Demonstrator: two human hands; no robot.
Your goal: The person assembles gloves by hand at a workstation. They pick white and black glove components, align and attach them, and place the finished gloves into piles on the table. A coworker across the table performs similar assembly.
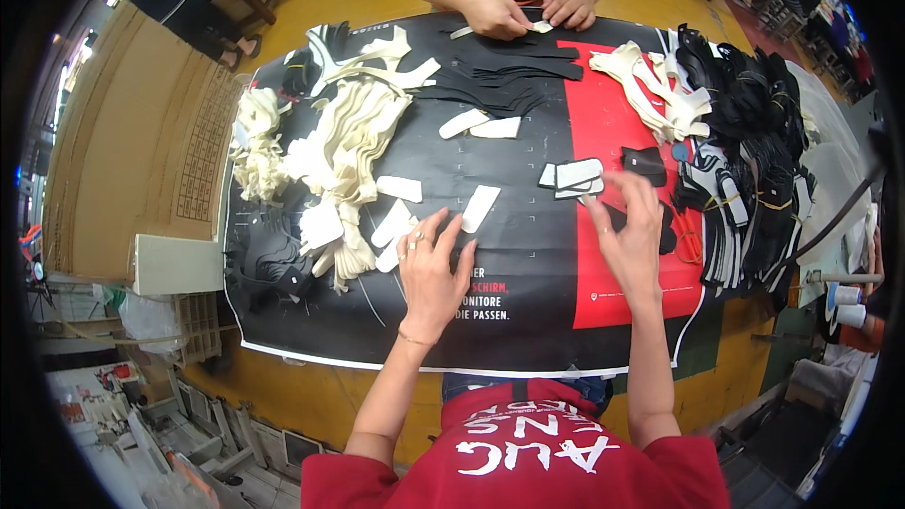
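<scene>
My left hand [434,269] rests low over the dark table sheet with its fingers apart and nothing visibly held. Beside its fingertips lie a cream fabric strip [482,209] and overlapping cream pieces [390,224]. Another short cream piece [400,188] is just beyond them. My right hand [630,231] has its thumb and fingers spread at the right edge of a small stack of white pieces with black borders [577,176]. Whether the fingertips touch that stack, I cannot tell. Near this hand are a dark fabric piece [644,164] and red-handled scissors [690,243].
Cream strips [351,137] are heaped at left, black strips [504,75] at the far middle, and black-and-white bundles [745,198] at right. Across the table, another person's hands [528,17] handle a small pale piece. A large cardboard box [132,141] stands at left.
</scene>
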